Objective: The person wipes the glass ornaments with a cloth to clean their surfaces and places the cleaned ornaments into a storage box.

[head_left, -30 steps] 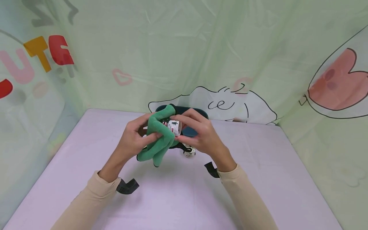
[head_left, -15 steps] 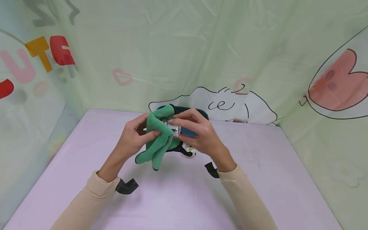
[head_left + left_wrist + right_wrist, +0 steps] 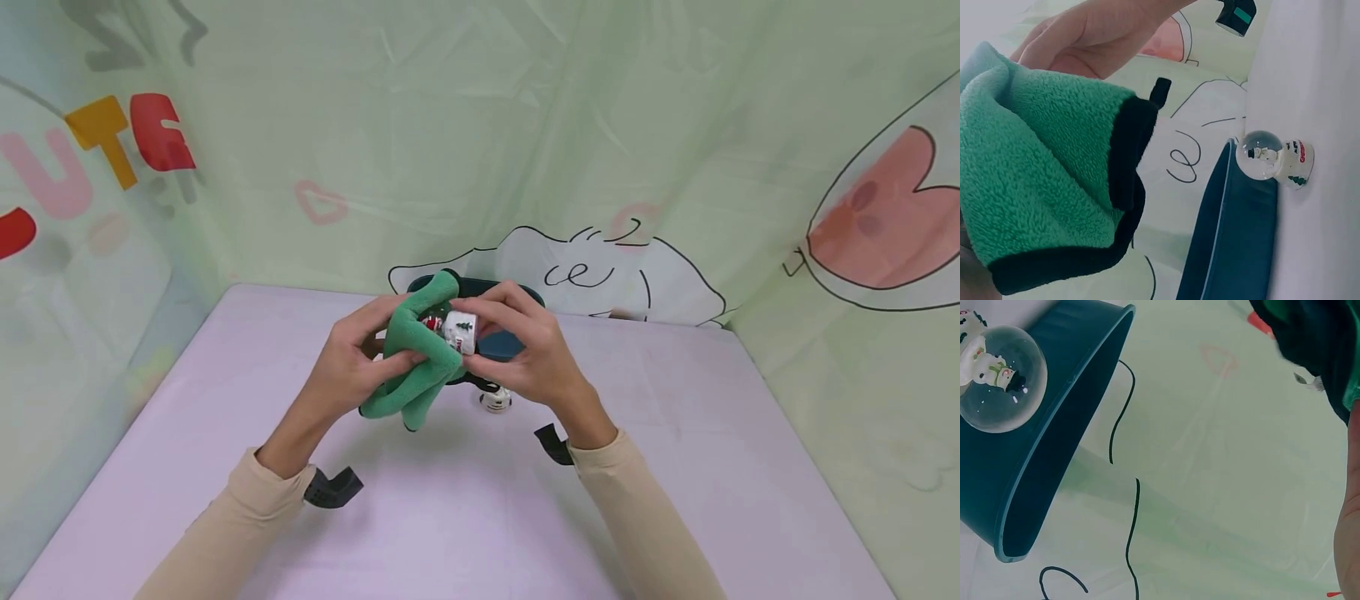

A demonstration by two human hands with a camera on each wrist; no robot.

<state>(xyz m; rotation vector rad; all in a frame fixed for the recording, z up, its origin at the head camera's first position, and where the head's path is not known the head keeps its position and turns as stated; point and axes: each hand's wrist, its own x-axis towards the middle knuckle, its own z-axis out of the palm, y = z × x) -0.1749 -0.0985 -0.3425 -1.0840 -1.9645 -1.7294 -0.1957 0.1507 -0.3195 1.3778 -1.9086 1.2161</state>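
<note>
A green plush cloth with black edging (image 3: 408, 333) hangs in folds from my left hand (image 3: 352, 350), whose thumb and fingers grip it. My right hand (image 3: 521, 337) pinches the white base of a small snow globe (image 3: 460, 331), which has a tree printed on it. The globe's ball end lies in the cloth's fold, with something red showing there. In the left wrist view the cloth (image 3: 1041, 169) hides most of what the hands hold.
Behind the hands stands a dark blue bin (image 3: 1244, 231). A second snow globe, with a snowman inside (image 3: 1263, 155), stands on the table in front of it. A patterned curtain (image 3: 480, 150) closes off the back of the lilac table (image 3: 480, 517).
The held snow globe has turned within the cloth, its printed tree shifting in view. The cloth's lower folds have swung slightly, while both arms stay nearly in place.
</note>
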